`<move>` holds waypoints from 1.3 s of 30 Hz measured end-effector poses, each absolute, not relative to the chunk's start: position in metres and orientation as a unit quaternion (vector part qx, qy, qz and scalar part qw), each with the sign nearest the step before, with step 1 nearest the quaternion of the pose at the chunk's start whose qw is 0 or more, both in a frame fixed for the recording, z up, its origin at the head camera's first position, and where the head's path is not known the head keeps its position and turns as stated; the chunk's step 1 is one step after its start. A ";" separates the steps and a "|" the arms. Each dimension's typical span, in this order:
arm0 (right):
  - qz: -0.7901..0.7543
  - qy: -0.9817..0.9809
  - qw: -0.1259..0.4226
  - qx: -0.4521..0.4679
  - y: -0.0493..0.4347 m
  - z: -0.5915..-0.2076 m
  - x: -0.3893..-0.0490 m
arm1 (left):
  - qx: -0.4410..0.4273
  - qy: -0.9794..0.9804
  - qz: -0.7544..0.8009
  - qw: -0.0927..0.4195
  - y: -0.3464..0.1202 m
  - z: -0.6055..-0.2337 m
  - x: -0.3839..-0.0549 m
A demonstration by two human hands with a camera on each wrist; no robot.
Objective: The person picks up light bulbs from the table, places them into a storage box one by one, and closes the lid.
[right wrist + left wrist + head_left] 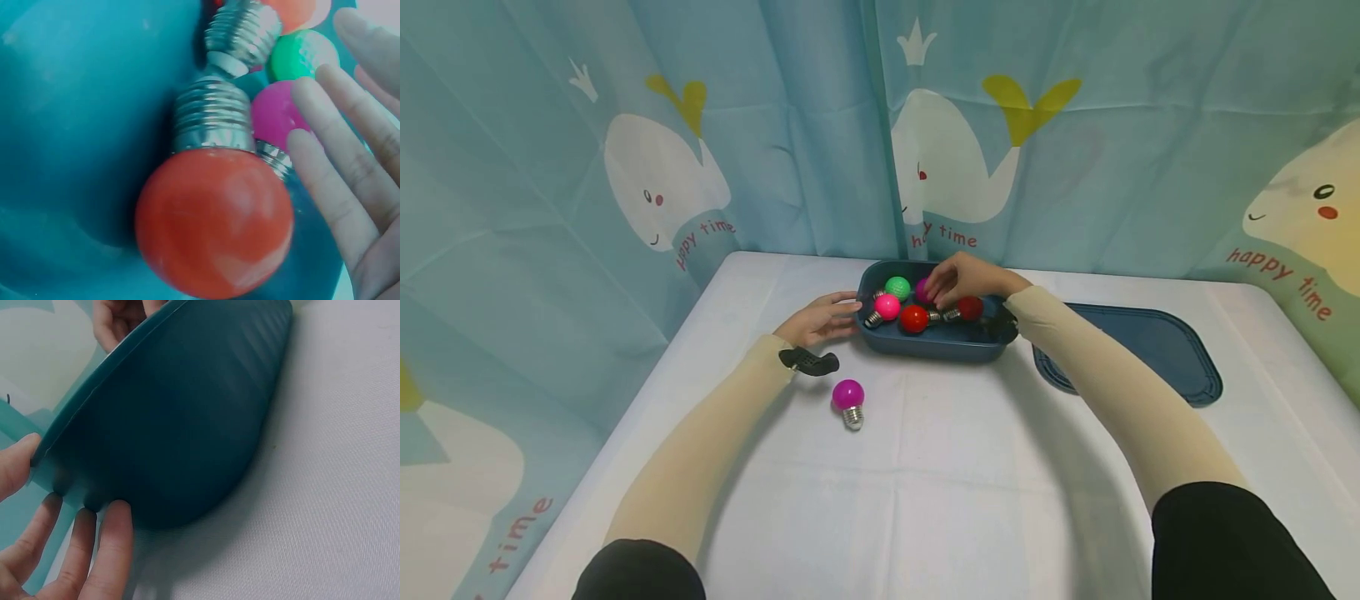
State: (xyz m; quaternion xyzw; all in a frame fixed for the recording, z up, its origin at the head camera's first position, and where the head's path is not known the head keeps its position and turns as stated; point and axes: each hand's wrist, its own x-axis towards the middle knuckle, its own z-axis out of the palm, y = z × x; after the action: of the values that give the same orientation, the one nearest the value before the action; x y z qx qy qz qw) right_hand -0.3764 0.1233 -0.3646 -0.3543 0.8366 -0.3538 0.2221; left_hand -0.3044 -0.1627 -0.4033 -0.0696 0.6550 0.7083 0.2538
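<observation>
A dark blue box [925,350] holds several round light bulbs. At its left end my left hand [822,320] touches the rim with the thumb and the outer wall [169,425] with fairly straight fingers. Inside the box, my right hand [973,279] has its fingertips at a magenta bulb [275,112]; its fingers [340,181] are extended. Beside that bulb lie a dark red bulb [970,308] and a red bulb [914,319], their metal bases meeting. A green bulb [897,288] and a pink bulb [887,307] are at the left end.
Another magenta bulb [848,395] lies on the white table [880,500], in front of the box. The dark blue lid [1150,342] lies flat at the right, partly under my right forearm. A patterned curtain [820,125] hangs behind the table.
</observation>
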 end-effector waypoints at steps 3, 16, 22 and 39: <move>-0.371 0.837 0.214 -0.341 0.126 -0.363 -0.375 | -0.069 0.654 0.709 0.256 -0.162 -0.404 -0.304; -0.440 0.819 0.180 -0.321 0.132 -0.345 -0.355 | -0.064 0.655 0.707 0.258 -0.161 -0.405 -0.302; -0.470 0.806 0.155 -0.324 0.130 -0.336 -0.333 | -0.067 0.655 0.707 0.259 -0.161 -0.405 -0.302; -0.508 0.787 0.098 -0.337 0.105 -0.358 -0.257 | -0.068 0.654 0.708 0.259 -0.161 -0.399 -0.304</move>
State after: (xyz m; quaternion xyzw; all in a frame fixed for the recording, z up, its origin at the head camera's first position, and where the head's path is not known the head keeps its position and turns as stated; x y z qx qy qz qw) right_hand -0.2566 0.1048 -0.3581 -0.3369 0.7869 -0.5075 0.0982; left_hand -0.3036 -0.1614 -0.3994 -0.0676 0.6539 0.7078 0.2587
